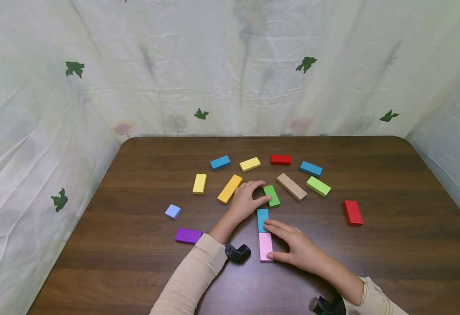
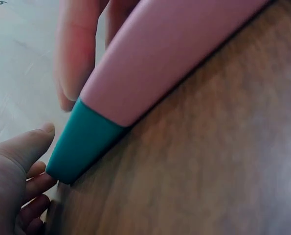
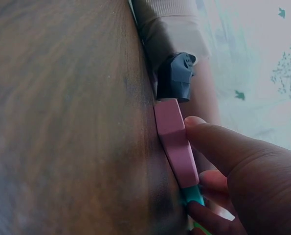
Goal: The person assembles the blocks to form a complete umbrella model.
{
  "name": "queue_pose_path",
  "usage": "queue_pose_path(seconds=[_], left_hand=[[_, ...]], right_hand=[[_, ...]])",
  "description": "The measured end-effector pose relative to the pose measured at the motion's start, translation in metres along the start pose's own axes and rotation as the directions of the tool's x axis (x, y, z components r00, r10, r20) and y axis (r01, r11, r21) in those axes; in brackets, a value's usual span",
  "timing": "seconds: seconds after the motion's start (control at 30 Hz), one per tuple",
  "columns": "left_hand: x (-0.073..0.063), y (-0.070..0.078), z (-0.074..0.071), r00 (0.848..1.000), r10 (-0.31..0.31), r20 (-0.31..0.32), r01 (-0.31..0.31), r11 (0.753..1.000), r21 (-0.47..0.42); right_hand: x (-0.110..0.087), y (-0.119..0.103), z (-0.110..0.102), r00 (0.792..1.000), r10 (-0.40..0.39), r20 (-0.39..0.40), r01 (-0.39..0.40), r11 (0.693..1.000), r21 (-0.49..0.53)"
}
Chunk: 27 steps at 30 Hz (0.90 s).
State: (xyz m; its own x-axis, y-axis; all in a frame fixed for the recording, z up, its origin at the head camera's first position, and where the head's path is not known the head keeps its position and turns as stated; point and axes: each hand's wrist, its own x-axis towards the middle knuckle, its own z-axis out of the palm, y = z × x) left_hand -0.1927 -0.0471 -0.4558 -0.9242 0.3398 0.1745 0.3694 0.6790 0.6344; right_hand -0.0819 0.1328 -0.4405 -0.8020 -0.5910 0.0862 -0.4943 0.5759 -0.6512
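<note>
My left hand is at the left side of a green block, thumb and forefinger spread and touching or nearly touching its edge. Below it a light-blue block and a pink block lie end to end. To their right is my right hand, fingers extended, the forefinger at the blue block's edge and the thumb at the pink block's near corner. In the left wrist view the pink block meets the blue-green one. The right wrist view shows my thumb beside the pink block.
Around the hands lie an orange block, a tan block, a lime block and a purple block. Red, yellow and blue blocks are spread farther out on the brown table.
</note>
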Motion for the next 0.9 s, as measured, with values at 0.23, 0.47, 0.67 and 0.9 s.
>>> queue_pose_path(seconds=[0.23,0.47,0.67,0.9], left_hand=[[0.0,0.0,0.002,1.0,-0.004,-0.006,0.004,0.999,0.039],[-0.001,0.001,-0.001,1.0,0.002,0.009,-0.002,1.0,0.003],[-0.002,-0.001,-0.006,0.999,0.011,0.046,-0.008,0.998,-0.054],[-0.001,-0.005,-0.009,0.996,0.028,0.087,-0.019,0.995,-0.099]], right_hand=[[0.0,0.0,-0.001,1.0,-0.008,-0.003,0.008,1.0,-0.004],[0.0,-0.001,-0.001,1.0,-0.008,0.0,0.008,1.0,-0.003],[0.0,-0.001,-0.001,1.0,-0.014,-0.006,0.014,1.0,-0.005],[-0.001,0.0,-0.001,1.0,-0.023,-0.011,0.023,1.0,-0.007]])
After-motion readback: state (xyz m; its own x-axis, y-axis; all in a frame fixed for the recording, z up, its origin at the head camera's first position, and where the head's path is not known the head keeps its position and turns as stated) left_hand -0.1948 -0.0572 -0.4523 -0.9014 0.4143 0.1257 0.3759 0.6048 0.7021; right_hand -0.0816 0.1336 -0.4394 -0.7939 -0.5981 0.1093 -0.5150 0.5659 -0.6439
